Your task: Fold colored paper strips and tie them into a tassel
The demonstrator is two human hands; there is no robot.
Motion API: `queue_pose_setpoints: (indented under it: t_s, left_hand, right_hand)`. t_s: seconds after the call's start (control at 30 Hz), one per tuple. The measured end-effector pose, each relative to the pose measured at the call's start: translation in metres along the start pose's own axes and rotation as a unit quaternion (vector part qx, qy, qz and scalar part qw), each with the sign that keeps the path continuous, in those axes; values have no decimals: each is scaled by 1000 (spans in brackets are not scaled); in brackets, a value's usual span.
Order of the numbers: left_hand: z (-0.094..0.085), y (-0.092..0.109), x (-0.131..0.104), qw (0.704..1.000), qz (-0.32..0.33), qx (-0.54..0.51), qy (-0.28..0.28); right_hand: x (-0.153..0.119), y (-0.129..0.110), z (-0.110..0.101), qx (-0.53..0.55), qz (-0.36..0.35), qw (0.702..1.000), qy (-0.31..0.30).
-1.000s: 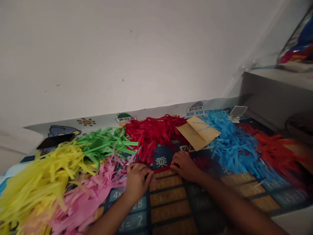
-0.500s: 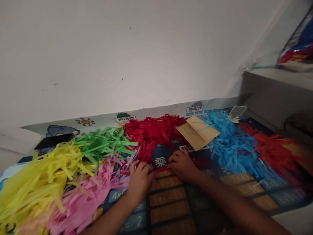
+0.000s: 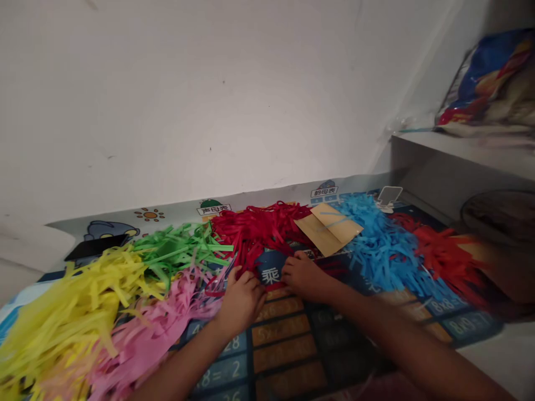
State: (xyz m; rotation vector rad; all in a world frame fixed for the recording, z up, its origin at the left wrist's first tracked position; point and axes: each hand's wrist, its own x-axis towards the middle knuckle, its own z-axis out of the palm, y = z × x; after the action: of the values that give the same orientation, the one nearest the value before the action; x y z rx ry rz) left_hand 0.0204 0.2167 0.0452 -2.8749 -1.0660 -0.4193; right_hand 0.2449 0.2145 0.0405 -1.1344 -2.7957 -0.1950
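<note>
My left hand (image 3: 242,301) is closed on one end of a thin red paper strip (image 3: 275,286), its fingers curled down near the mat. The other end is pinched by my right hand (image 3: 307,277), a short gap away. Between the hands the strip runs low across the printed mat. Part of it loops out to the left of my left hand. Just beyond lies a pile of red paper strips (image 3: 263,223). Pink strips (image 3: 154,328) lie left of my left hand. A folded tan paper piece (image 3: 329,228) rests beyond my right hand.
Yellow strips (image 3: 83,295) and green strips (image 3: 179,245) spread on the left. Blue strips (image 3: 384,245) and brighter red strips (image 3: 443,250) lie right. A black flat object (image 3: 96,247), a small stand (image 3: 388,197) and a white shelf (image 3: 468,147) sit near the wall.
The view has turned slightly right, showing more of the shelf. My hands are a little closer together, still on the red strip. The piles look unchanged.
</note>
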Motion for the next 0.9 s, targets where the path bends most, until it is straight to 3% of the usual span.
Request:
queue_pose_setpoints:
  t_s: [0.13,0.23,0.57,0.73,0.9]
  left_hand:
    - [-2,2,12,999,8,27,-44]
    - [1,5,17,998,-1,37,-43]
    - [10,0,-8,999,-12,13,29]
    - [18,-10,-26,996,-38,-50,66]
    - [16,-11,-24,991,-95,-74,55]
  right_hand:
    - [11,-3,-10,-6,-51,999,-12]
    - [17,-4,-9,-10,-44,999,-2]
    - [6,-19,24,50,38,995,72]
    - [-16,-8,27,126,120,982,79]
    - [-16,-1,24,183,201,961,54]
